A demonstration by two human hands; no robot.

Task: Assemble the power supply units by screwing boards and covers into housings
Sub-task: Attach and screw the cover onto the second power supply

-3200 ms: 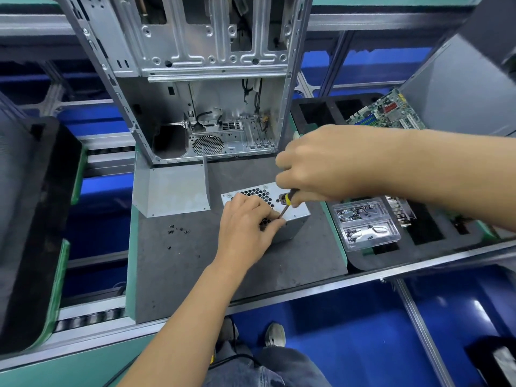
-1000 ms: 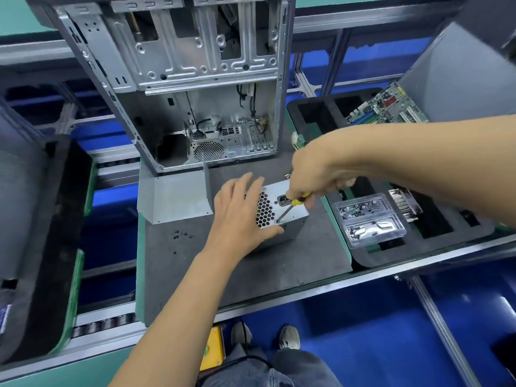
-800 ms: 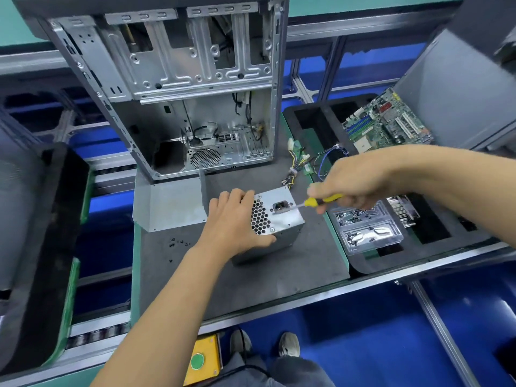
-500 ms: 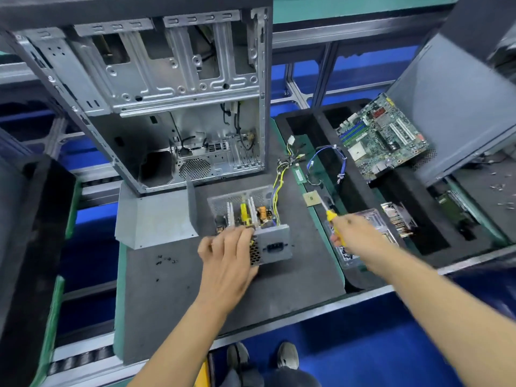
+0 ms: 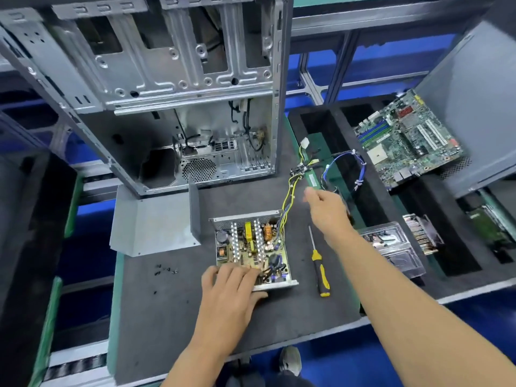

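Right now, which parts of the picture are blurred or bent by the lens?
Head view: the right hand is smeared by motion blur; the computer case leans and bows from wide-angle distortion; the power supply board and screwdriver stay fairly sharp.

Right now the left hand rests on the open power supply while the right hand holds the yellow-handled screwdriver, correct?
Not quite. The head view shows the screwdriver lying on the mat beside the power supply; the right hand holds nothing, open above the mat. The left hand does rest on the unit.

Blue floor [image 5: 321, 367], metal conveyor frame [image 5: 363, 20]
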